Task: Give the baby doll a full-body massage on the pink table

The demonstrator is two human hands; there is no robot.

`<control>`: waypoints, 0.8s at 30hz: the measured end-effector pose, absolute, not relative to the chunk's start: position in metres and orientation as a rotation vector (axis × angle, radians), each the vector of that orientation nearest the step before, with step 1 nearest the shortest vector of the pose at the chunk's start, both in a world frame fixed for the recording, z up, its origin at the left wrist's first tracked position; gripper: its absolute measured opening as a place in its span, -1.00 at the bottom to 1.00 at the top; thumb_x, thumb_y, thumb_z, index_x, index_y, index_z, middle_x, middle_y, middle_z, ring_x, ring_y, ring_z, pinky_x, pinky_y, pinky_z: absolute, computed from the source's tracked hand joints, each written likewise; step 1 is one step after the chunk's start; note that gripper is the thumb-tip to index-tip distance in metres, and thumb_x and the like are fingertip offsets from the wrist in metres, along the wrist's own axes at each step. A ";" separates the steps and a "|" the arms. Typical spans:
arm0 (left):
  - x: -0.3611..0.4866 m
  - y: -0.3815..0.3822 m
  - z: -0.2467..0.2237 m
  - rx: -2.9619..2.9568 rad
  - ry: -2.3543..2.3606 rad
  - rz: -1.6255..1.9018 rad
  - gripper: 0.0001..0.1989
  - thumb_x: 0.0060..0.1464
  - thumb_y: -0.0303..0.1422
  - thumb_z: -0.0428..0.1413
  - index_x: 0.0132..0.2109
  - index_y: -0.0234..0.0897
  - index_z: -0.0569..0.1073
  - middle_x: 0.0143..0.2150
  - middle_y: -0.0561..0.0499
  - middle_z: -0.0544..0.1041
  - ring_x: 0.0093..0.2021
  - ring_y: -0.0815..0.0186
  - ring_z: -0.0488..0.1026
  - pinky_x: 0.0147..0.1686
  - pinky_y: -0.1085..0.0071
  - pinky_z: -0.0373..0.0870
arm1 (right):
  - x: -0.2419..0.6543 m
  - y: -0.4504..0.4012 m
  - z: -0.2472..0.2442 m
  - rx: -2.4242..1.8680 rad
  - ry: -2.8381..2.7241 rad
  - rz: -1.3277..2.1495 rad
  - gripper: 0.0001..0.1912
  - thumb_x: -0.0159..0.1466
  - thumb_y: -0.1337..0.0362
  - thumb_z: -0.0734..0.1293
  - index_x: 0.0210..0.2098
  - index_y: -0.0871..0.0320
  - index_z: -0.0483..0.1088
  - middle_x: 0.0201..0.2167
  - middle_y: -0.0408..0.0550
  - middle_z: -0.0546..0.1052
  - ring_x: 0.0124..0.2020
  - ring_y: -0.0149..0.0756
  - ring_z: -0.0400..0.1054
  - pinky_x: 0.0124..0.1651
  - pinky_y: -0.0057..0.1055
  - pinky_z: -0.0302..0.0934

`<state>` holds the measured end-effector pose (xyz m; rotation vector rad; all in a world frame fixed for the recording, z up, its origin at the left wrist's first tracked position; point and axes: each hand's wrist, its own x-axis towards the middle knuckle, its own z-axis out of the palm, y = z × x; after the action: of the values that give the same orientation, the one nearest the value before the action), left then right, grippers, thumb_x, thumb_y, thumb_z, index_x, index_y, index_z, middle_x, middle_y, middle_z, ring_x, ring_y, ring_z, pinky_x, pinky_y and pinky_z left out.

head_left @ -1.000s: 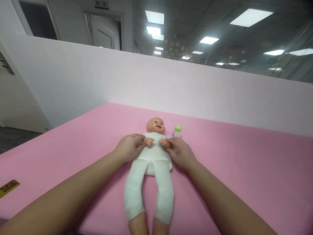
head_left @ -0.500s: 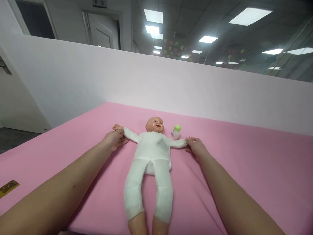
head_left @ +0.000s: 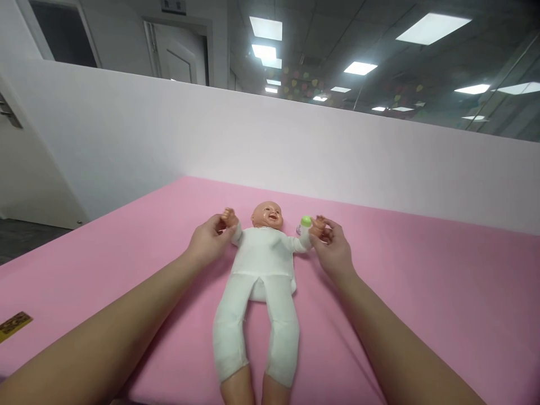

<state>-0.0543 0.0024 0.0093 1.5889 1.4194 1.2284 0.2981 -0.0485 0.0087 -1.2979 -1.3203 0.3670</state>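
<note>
A baby doll (head_left: 265, 253) with a white cloth body lies on its back on a pink padded surface (head_left: 160, 351), its head toward the wall and its legs toward me. My left hand (head_left: 210, 239) is closed around the doll's arm at the wrist, on the left side. On the right side, my right hand (head_left: 334, 247) grips the other wrist between thumb and fingers. Both doll hands are raised off the surface with their arms bent. Just behind the doll's right-side hand stands a small white bottle (head_left: 304, 225) with a green cap, partly hidden by it.
A low white wall (head_left: 337, 152) borders the far side of the pink surface. At the left edge lies a yellow and black label (head_left: 14, 326). A white door (head_left: 29, 174) with a metal handle stands at the left. Glass above the wall shows ceiling lights.
Both doll arms, stretched out sideways before, are now bent upward and inward. My hands have moved with them, the left one inward to the right. The bottle is now partly covered.
</note>
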 end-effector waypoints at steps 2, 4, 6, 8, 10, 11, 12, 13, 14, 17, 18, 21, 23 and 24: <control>-0.047 -0.011 0.016 1.929 1.449 1.089 -0.43 0.18 0.04 0.18 0.19 -0.21 0.54 0.17 -0.07 0.49 0.05 0.32 0.47 0.10 0.48 0.42 | 0.279 -0.059 0.014 -1.264 -1.604 0.279 -0.47 0.32 0.22 0.45 0.26 -0.07 0.40 0.17 -0.05 0.55 0.06 -0.10 0.50 0.02 -0.22 0.47; -0.042 -0.019 0.020 2.186 1.446 0.934 -0.43 0.19 0.06 0.14 0.20 -0.16 0.55 0.19 -0.04 0.49 0.07 0.29 0.46 0.11 0.47 0.40 | 0.265 -0.066 0.016 -1.260 -1.898 0.161 -0.53 0.32 0.29 0.43 0.21 -0.07 0.46 0.10 -0.06 0.59 0.05 -0.08 0.48 0.06 -0.16 0.42; -0.039 -0.022 0.022 2.369 1.421 0.817 -0.47 0.22 0.03 0.10 0.19 -0.13 0.57 0.19 -0.04 0.49 0.13 0.26 0.45 0.16 0.43 0.39 | 0.256 -0.070 0.016 -1.233 -2.114 0.041 -0.60 0.33 0.34 0.41 0.15 -0.06 0.52 0.02 -0.06 0.61 0.04 -0.07 0.46 0.09 -0.12 0.37; -0.039 -0.021 0.021 2.490 1.380 0.743 -0.50 0.27 -0.01 0.05 0.19 -0.12 0.57 0.20 -0.04 0.48 0.19 0.25 0.42 0.24 0.38 0.35 | 0.251 -0.072 0.015 -1.194 -2.215 -0.027 -0.65 0.36 0.37 0.39 0.11 -0.07 0.55 -0.02 -0.06 0.61 0.05 -0.07 0.44 0.12 -0.12 0.33; -0.039 -0.019 0.019 2.570 1.338 0.667 -0.52 0.30 -0.04 0.01 0.19 -0.10 0.57 0.23 -0.03 0.46 0.23 0.23 0.40 0.30 0.31 0.31 | 0.250 -0.071 0.015 -1.174 -2.247 -0.033 -0.67 0.38 0.38 0.40 0.08 -0.07 0.57 -0.04 -0.06 0.61 0.04 -0.10 0.43 0.12 -0.14 0.31; -0.038 -0.017 0.017 2.601 1.320 0.637 -0.54 0.31 -0.06 0.00 0.19 -0.09 0.57 0.25 -0.02 0.44 0.25 0.21 0.39 0.33 0.27 0.28 | 0.250 -0.071 0.016 -1.174 -2.256 -0.020 -0.69 0.37 0.38 0.41 0.05 -0.07 0.58 -0.05 -0.07 0.60 0.02 -0.11 0.43 0.11 -0.15 0.31; -0.037 -0.016 0.016 2.626 1.308 0.617 -0.55 0.32 -0.08 -0.01 0.20 -0.09 0.56 0.26 -0.02 0.43 0.27 0.20 0.37 0.35 0.23 0.25 | 0.249 -0.071 0.016 -1.176 -2.267 -0.005 -0.73 0.37 0.37 0.42 0.01 -0.06 0.59 -0.08 -0.08 0.60 -0.01 -0.12 0.43 0.10 -0.16 0.31; -0.035 -0.015 0.014 2.644 1.300 0.605 -0.56 0.32 -0.10 -0.01 0.20 -0.09 0.56 0.27 -0.02 0.42 0.28 0.19 0.36 0.37 0.20 0.23 | 0.249 -0.071 0.017 -1.182 -2.275 0.009 -0.78 0.37 0.37 0.43 -0.04 -0.04 0.60 -0.11 -0.08 0.60 -0.04 -0.13 0.43 0.08 -0.17 0.30; -0.033 -0.015 0.012 2.657 1.296 0.603 -0.57 0.32 -0.12 -0.01 0.19 -0.10 0.56 0.27 -0.02 0.42 0.28 0.18 0.36 0.38 0.18 0.22 | 0.248 -0.071 0.018 -1.190 -2.281 0.020 -0.82 0.37 0.36 0.43 -0.08 -0.03 0.60 -0.14 -0.08 0.60 -0.07 -0.13 0.42 0.06 -0.17 0.30; -0.026 -0.015 0.009 2.661 1.284 0.635 -0.60 0.33 -0.14 0.00 0.15 -0.14 0.57 0.23 -0.04 0.45 0.27 0.18 0.36 0.39 0.17 0.19 | 0.245 -0.072 0.020 -1.195 -2.268 0.044 -0.86 0.38 0.33 0.42 -0.12 -0.01 0.60 -0.18 -0.08 0.60 -0.09 -0.12 0.42 0.06 -0.14 0.29; -0.025 -0.015 0.008 2.645 1.290 0.664 -0.60 0.33 -0.14 0.00 0.14 -0.15 0.57 0.21 -0.05 0.46 0.26 0.19 0.36 0.39 0.18 0.19 | 0.245 -0.072 0.020 -1.190 -2.254 0.068 -0.86 0.38 0.33 0.41 -0.11 -0.01 0.60 -0.18 -0.08 0.60 -0.07 -0.11 0.42 0.08 -0.12 0.28; -0.026 -0.013 0.007 2.494 1.378 0.795 -0.56 0.32 -0.08 0.02 0.17 -0.16 0.54 0.18 -0.08 0.47 0.21 0.20 0.38 0.31 0.24 0.26 | 0.248 -0.071 0.017 -1.206 -2.121 0.288 -0.80 0.38 0.29 0.41 -0.02 -0.04 0.58 -0.10 -0.08 0.62 -0.04 -0.11 0.45 0.09 -0.11 0.31; -0.033 -0.007 0.004 2.279 1.453 0.904 -0.50 0.30 0.00 0.04 0.21 -0.17 0.50 0.14 -0.10 0.49 0.12 0.23 0.42 0.18 0.33 0.34 | 0.256 -0.065 0.012 -1.231 -1.906 0.518 -0.69 0.35 0.24 0.44 0.09 -0.05 0.53 0.01 -0.07 0.61 -0.03 -0.13 0.48 0.05 -0.15 0.37; -0.039 -0.002 0.002 2.145 1.475 0.967 -0.47 0.29 0.03 0.05 0.23 -0.17 0.48 0.12 -0.10 0.49 0.08 0.25 0.44 0.11 0.38 0.37 | 0.262 -0.060 0.010 -1.222 -1.777 0.619 -0.61 0.33 0.21 0.46 0.15 -0.05 0.50 0.06 -0.06 0.59 -0.01 -0.13 0.49 0.05 -0.16 0.40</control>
<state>-0.0385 -0.0019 0.0021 2.1446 1.4749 0.9672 0.2615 -0.0604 0.0096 -1.2218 -1.7766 0.6188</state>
